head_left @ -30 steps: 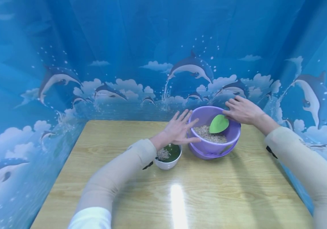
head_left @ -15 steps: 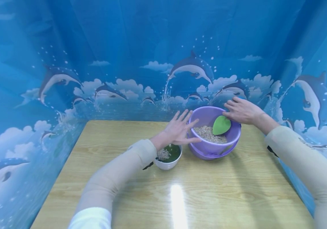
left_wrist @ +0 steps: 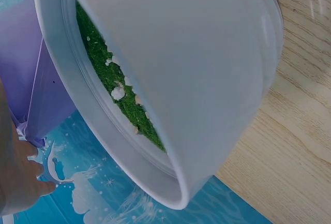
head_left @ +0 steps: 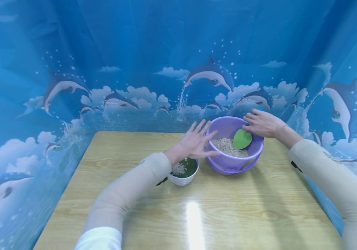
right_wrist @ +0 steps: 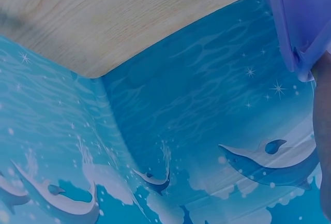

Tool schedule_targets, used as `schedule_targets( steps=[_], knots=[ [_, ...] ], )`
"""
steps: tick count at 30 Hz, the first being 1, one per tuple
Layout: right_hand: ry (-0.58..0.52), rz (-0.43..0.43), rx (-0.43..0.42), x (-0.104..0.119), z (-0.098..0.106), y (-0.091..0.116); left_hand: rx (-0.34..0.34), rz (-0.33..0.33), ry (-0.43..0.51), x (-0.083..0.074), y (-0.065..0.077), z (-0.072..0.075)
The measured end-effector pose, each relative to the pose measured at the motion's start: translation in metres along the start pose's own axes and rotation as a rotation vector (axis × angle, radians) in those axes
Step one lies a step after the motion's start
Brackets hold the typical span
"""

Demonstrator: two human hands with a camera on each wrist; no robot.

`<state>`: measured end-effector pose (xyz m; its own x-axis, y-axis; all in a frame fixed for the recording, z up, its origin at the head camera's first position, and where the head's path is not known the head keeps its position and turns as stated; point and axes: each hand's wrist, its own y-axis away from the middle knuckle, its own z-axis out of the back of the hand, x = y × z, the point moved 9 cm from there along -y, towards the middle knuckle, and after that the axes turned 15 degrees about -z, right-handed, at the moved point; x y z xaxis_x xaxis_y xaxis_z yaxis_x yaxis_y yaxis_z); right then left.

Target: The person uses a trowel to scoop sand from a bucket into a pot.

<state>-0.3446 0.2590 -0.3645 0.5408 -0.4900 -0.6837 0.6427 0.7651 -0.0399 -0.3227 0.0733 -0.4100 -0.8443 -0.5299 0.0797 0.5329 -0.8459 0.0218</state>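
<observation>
Although its handle is hidden, the green scoop [head_left: 242, 139] seems gripped from above by the right hand [head_left: 263, 124], whose fingers curl in at the right rim. Leaf-shaped blade slants inside the purple bucket [head_left: 235, 161], lower edge by the pale gravel [head_left: 226, 145]; whether it bites in, I can't tell. That tilt, I judge, suits loose grains: a thin edge slides under them easily. Bucket upright, handle [head_left: 242, 169] hanging in front, presumably to leave the mouth unobstructed.

Left hand [head_left: 195, 141] spread wide, fingers straight, palm down at the left rim. Nothing in its grasp that I can see. My reading: it braces the bucket against a push from the other side.

White bowl [head_left: 183, 181] upright, just beside the bucket, partly beneath the left wrist. Green, turf-like layer [head_left: 191, 168] inside, small stones [head_left: 178, 169] heaped to one side. Set close, probably so one reach spans both.

Both stand on the wooden table [head_left: 234, 208]. Behind, blue dolphin-printed sheeting [head_left: 119, 52], perhaps hung as a screen.
</observation>
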Motion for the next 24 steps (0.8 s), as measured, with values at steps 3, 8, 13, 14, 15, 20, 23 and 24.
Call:
schedule_targets(
  steps=[3, 8, 13, 14, 15, 20, 23, 24],
  knots=[
    [-0.002, -0.002, 0.005, 0.001, -0.002, 0.000, 0.000, 0.000, -0.001, 0.000, 0.000, 0.000],
    [-0.009, -0.008, 0.008, 0.003, -0.005, -0.001, -0.006, -0.002, 0.013, 0.000, 0.000, 0.000],
    [-0.018, -0.023, 0.025, 0.006, -0.008, -0.003, -0.001, 0.003, 0.003, 0.000, 0.000, 0.000],
    [-0.021, -0.028, 0.031, 0.007, -0.009, -0.004, 0.000, 0.004, 0.001, 0.000, 0.000, -0.001],
    [-0.023, -0.030, 0.037, 0.008, -0.009, -0.005, 0.001, 0.004, 0.001, 0.000, 0.000, -0.001],
    [-0.023, -0.030, 0.056, 0.016, -0.010, -0.008, 0.004, 0.003, -0.002, 0.000, 0.000, -0.001],
    [-0.029, -0.036, 0.058, 0.019, -0.009, -0.011, 0.010, 0.011, -0.012, 0.000, 0.000, -0.001],
    [-0.037, -0.038, 0.061, 0.020, -0.009, -0.011, 0.012, 0.012, -0.014, 0.000, 0.000, -0.001]
  ],
)
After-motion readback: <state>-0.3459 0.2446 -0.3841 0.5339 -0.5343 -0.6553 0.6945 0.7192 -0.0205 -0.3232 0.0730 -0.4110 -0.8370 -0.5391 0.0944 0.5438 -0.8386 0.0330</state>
